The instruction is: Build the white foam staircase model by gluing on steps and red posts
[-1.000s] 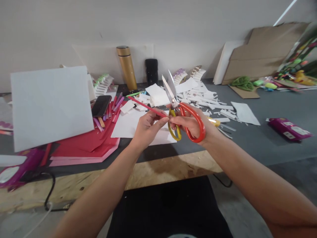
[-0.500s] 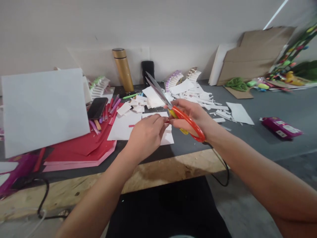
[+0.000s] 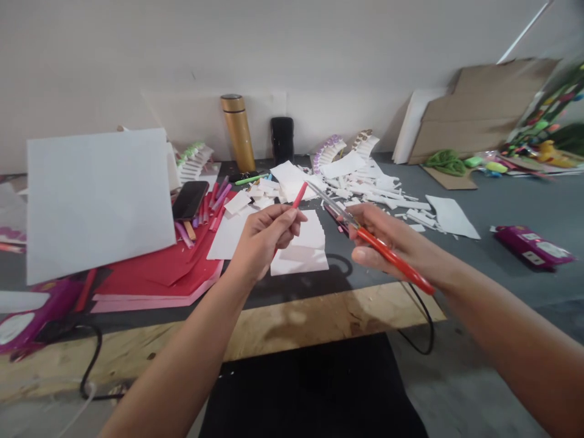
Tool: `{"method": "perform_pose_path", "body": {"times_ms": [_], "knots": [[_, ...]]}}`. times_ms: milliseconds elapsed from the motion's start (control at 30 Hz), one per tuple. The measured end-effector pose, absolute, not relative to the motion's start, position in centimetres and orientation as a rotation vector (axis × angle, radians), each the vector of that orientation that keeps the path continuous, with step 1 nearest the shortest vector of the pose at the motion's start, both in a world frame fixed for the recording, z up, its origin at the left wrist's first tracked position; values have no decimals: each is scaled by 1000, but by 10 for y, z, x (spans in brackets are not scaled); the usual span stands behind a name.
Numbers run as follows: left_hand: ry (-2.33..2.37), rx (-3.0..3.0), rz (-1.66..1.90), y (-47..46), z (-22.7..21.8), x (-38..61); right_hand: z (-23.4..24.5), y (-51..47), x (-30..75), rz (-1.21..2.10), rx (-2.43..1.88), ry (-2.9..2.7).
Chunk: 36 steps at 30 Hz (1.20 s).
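Note:
Pinched between the thumb and fingers of my left hand (image 3: 269,234) is a thin red paper roll (image 3: 300,194), its upper end pointing up and to the right. My right hand (image 3: 392,240) grips a pair of red-handled scissors (image 3: 383,250) with its fingers around the handles. The blades point up and left, their tips close to the roll's upper end; whether they touch it I cannot tell. Under and beside my left hand lie white paper sheets (image 3: 303,258). Several red and purple paper rolls (image 3: 221,198) rest on red paper sheets (image 3: 150,264) to the left.
White paper scraps (image 3: 374,185) cover the middle back. A phone (image 3: 190,201), a gold flask (image 3: 238,134) and a black case (image 3: 282,140) stand or lie behind. A large white board (image 3: 98,207) is at left, cardboard (image 3: 479,112) and a purple packet (image 3: 531,246) at right.
My hands have moved apart. The scissors have swung from pointing steeply up to lying lower, towards the left. The red roll, lying nearly level before, now points upward. The view has shifted slightly.

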<state>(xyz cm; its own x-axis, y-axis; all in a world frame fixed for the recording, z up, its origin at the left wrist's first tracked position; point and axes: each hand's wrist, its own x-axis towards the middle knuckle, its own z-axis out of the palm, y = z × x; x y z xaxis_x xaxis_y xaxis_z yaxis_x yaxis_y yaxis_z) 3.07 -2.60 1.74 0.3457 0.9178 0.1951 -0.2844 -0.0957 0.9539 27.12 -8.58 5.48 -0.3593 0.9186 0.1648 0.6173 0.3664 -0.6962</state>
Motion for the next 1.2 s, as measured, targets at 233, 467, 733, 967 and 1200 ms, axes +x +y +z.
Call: {"method": "perform_pose_path", "body": {"times_ms": [233, 467, 733, 967, 1200], "knots": [[650, 1280, 1082, -32, 7, 43, 56, -90, 255, 725, -1550, -2180], [670, 1338, 1059, -31, 1, 42, 53, -83, 251, 609, -1535, -2235], [690, 1294, 1023, -30, 5, 42, 54, -83, 247, 632, -1546, -2203], [766, 1086, 678, -57, 22, 28, 59, -90, 241, 913, -1597, -2239], [875, 793, 591, -85, 6, 6, 50, -84, 218, 1328, -1495, -2189]]}}
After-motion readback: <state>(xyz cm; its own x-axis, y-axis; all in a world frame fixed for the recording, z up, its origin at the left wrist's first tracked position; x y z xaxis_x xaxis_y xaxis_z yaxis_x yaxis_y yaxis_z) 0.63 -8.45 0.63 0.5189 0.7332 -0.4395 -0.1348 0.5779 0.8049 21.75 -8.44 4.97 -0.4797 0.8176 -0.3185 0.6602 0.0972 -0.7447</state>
